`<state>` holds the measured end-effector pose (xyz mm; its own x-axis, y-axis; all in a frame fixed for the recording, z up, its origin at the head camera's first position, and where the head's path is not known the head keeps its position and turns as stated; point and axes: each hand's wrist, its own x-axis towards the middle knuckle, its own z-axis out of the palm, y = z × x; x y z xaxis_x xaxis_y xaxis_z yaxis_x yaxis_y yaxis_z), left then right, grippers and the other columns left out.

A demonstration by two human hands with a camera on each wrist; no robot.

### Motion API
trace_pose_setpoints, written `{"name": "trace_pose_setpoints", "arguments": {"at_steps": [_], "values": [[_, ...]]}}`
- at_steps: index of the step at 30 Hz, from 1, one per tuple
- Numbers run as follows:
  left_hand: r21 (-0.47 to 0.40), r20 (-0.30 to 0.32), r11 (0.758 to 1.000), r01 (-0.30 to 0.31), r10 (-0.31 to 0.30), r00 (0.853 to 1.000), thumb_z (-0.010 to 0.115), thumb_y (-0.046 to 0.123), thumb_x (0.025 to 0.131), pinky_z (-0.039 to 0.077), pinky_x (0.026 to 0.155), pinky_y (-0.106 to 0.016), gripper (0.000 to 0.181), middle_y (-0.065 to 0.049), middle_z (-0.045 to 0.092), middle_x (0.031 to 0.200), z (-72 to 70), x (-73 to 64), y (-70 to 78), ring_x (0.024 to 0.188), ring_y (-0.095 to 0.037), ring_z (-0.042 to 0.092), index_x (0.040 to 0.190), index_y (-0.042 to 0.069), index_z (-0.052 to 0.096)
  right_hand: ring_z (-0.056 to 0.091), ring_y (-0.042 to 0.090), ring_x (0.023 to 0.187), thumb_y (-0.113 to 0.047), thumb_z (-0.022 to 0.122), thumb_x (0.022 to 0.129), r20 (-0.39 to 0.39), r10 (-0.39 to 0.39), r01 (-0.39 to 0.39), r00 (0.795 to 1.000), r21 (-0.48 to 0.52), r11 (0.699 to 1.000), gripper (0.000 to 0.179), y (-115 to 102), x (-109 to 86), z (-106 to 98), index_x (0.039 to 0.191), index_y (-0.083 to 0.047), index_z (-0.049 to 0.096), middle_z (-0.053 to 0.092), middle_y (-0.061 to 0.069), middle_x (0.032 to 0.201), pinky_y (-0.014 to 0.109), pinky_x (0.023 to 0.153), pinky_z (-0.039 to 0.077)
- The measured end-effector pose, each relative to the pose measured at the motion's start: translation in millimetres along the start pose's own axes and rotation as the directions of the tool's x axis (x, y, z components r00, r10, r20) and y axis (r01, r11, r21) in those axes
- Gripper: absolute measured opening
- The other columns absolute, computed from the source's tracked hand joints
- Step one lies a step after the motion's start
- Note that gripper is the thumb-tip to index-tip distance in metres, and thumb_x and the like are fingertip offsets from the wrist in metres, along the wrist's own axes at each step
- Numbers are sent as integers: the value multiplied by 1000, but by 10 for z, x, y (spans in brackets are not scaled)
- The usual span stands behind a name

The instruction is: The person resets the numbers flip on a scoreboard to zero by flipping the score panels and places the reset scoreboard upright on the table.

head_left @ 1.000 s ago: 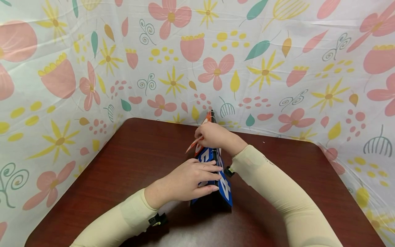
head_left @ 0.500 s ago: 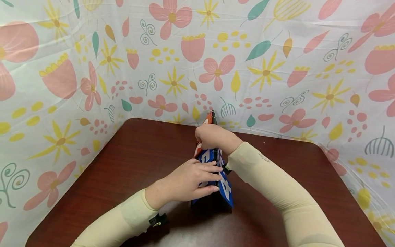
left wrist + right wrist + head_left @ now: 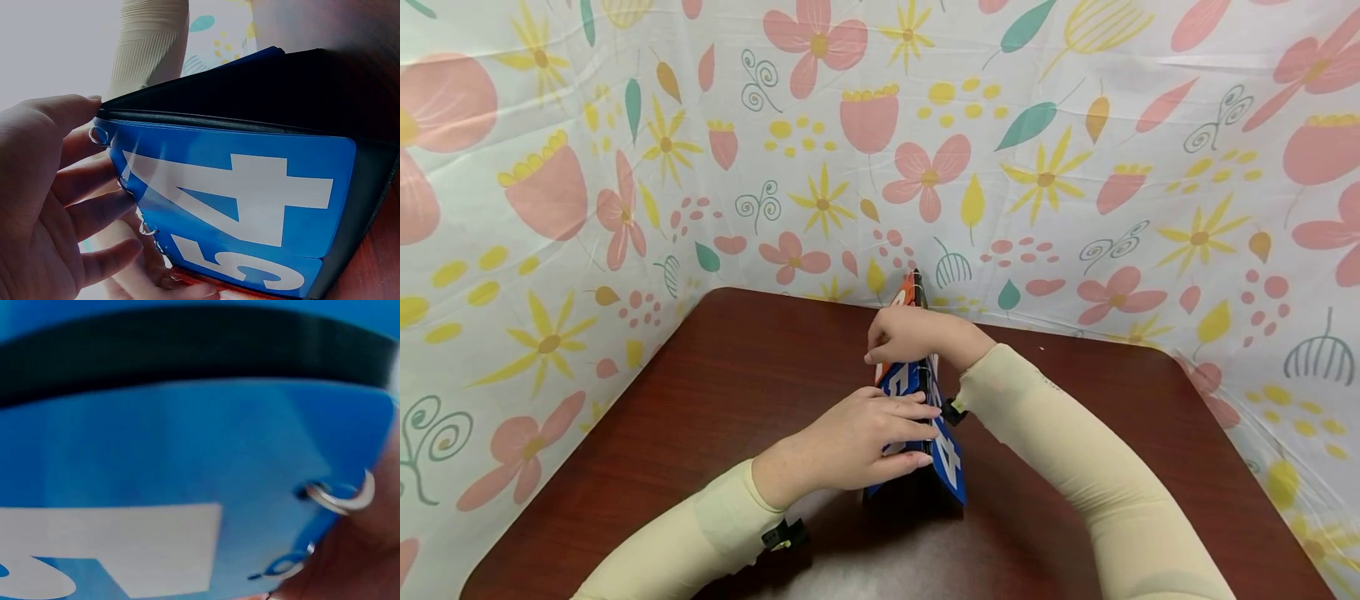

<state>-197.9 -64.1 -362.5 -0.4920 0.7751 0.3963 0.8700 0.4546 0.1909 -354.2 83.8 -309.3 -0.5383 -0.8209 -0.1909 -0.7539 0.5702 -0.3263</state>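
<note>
A tabletop flip scoreboard (image 3: 951,471) stands tent-like, with blue number cards near the person and red cards (image 3: 907,290) at the far end. Across its top ridge rests the left hand (image 3: 853,437), fingers spread and fairly straight. In the left wrist view, a blue card (image 3: 306,162) shows a white 4, with a 5 beside it, and metal rings (image 3: 99,135) bind the cards. Over the red section is the right hand (image 3: 913,335), fingers loosely bent with a gap to the thumb; no card shows between them. The right wrist view is filled by blurred blue cards (image 3: 144,444).
A dark reddish-brown table (image 3: 760,367) carries the scoreboard. Behind and to the left hangs a white cloth (image 3: 700,192) with flower prints, close to the scoreboard's far end. Both wrists wear small black cameras (image 3: 785,534).
The right hand held a lifted red card on the left side a second ago. It brought the card down against the stack and let go; its thumb now stands apart. The left hand stayed put.
</note>
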Motion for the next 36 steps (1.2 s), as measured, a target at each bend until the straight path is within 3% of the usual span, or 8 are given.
{"name": "trace_pose_setpoints", "arguments": {"at_steps": [6, 10, 13, 19, 24, 27, 30, 36], "values": [[-5, 6, 1000, -6, 6, 1000, 55, 42, 106, 50, 107, -46, 36, 4, 64, 145, -8, -4, -1, 143, -14, 53, 133, 23, 71, 76, 28, 87, -29, 63, 102, -133, -95, 130, 986, 280, 951, 27, 116, -186, -127, 121, -16, 77, 80, 3, 92, 35, 80, 60], [-25, 9, 1000, 1, 0, 1000, 55, 42, 106, 50, 106, -47, 37, 4, 64, 145, -10, -2, -13, 143, -15, 54, 133, 23, 71, 75, 36, 93, -27, 63, 102, -271, -50, 160, 961, 403, 901, 28, 227, -376, -180, 126, -16, 74, 79, 10, 98, 47, 85, 59], [-30, 20, 1000, 9, -9, 1000, 56, 43, 105, 50, 107, -47, 37, 5, 63, 146, -10, 2, -15, 143, -14, 54, 134, 24, 71, 75, 34, 100, -23, 64, 102, -360, 12, 171, 933, 471, 865, 30, 355, -522, -130, 128, -11, 72, 78, 14, 109, 43, 93, 59], [-21, 34, 1000, 20, -19, 999, 56, 44, 105, 48, 109, -46, 38, 7, 63, 146, -10, 8, -11, 143, -12, 53, 134, 25, 70, 74, 25, 109, -20, 62, 104, -487, 154, 185, 859, 578, 795, 37, 617, -725, 160, 131, 6, 66, 74, 24, 120, 30, 94, 59], [-20, 25, 1000, 21, -21, 999, 57, 44, 105, 49, 107, -46, 37, 7, 63, 145, -17, 12, -13, 143, -13, 53, 134, 25, 71, 72, 33, 111, -25, 63, 103, -584, 303, 237, 753, 670, 703, 39, 757, -758, 432, 127, 6, 67, 73, 23, 120, 34, 92, 60], [-27, 25, 999, 21, -20, 999, 57, 44, 105, 50, 106, -45, 37, 6, 63, 145, -16, 12, -17, 143, -14, 53, 133, 25, 71, 73, 24, 109, -27, 65, 102, -595, 375, 239, 711, 705, 668, 43, 835, -733, 586, 129, 6, 65, 72, 21, 124, 32, 91, 60], [-33, 26, 999, 22, -21, 999, 57, 44, 105, 50, 106, -45, 37, 6, 63, 146, -14, 10, -18, 143, -14, 53, 133, 24, 71, 69, 13, 113, -31, 66, 102, -560, 422, 188, 713, 733, 654, 49, 908, -698, 724, 138, 2, 61, 68, 18, 134, 28, 92, 58], [-36, 18, 999, 20, -19, 1000, 58, 43, 104, 50, 107, -45, 37, 6, 64, 145, -5, 8, -15, 143, -15, 54, 133, 24, 71, 59, 24, 134, -38, 67, 100, -460, 430, 72, 777, 743, 666, 55, 1040, -609, 951, 149, -15, 54, 60, 13, 148, 46, 111, 49]]}}
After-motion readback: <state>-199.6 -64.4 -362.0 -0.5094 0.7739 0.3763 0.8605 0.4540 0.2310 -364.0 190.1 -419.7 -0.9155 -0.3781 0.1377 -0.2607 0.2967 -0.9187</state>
